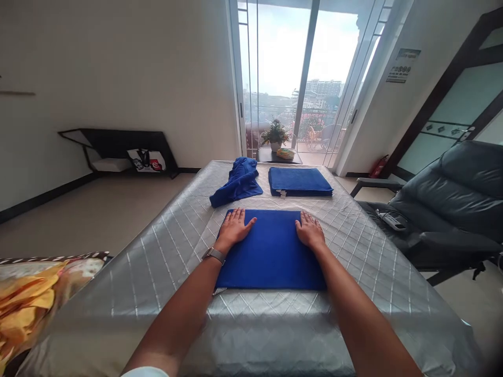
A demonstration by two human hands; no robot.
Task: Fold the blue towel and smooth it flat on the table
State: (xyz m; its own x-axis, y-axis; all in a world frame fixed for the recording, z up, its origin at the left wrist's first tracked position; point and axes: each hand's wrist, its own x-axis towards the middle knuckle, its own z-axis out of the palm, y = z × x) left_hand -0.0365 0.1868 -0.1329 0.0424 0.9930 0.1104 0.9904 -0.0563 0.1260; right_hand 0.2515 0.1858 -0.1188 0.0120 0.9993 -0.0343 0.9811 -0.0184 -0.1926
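A folded blue towel [272, 250] lies flat on the silver quilted bed cover [165, 272] in front of me. My left hand [234, 226] rests palm down on its far left corner, fingers stretched out; a watch sits on that wrist. My right hand [310, 230] lies flat on the far right corner, fingers also extended. Beyond them, a neatly folded stack of blue towels [299, 181] sits at the far right of the bed. A crumpled blue towel [238, 181] lies to its left.
A black recliner chair [451, 209] stands close on the right. A patterned yellow pillow [35, 298] is at the near left. Past the bed, a small table with a potted plant [275, 135] stands before glass balcony doors. A low dark shelf [118, 149] lines the left wall.
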